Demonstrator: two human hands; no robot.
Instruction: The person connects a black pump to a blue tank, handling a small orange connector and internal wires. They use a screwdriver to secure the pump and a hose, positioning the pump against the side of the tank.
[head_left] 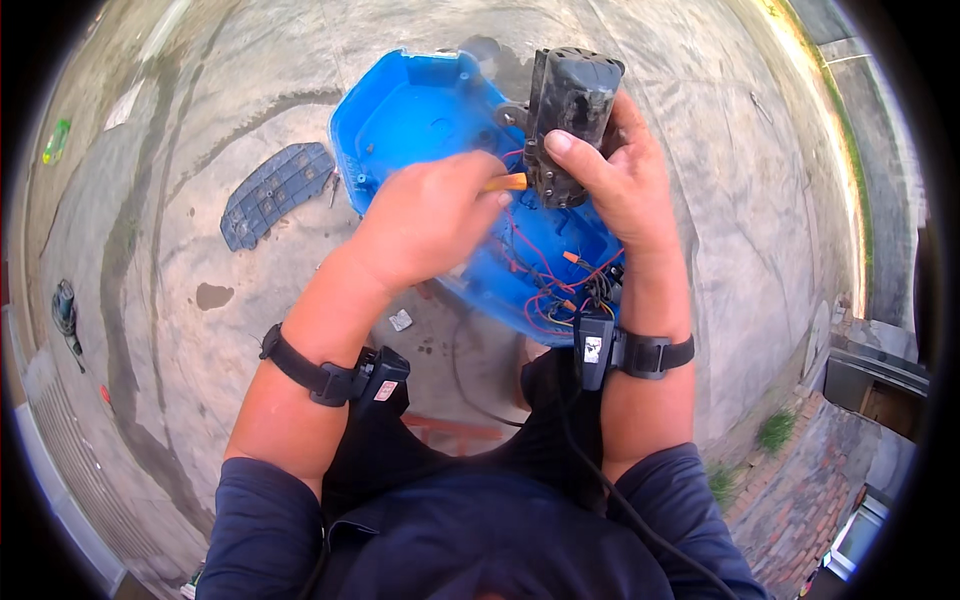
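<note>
Black motor housing (585, 95), clasped in the right hand (630, 175), hangs over the blue plastic shell (400, 110); the blurred left hand (430, 220) is closed around an orange tool handle (507, 183) at the housing's lower edge. That one-handed hold could let the housing twist, slipping the tool toward the right hand, and tangled wires (600, 290) might snag.

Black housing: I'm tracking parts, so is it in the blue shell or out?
Out: the right hand grips the black housing over the blue shell, its upper end beyond the rim.
</note>
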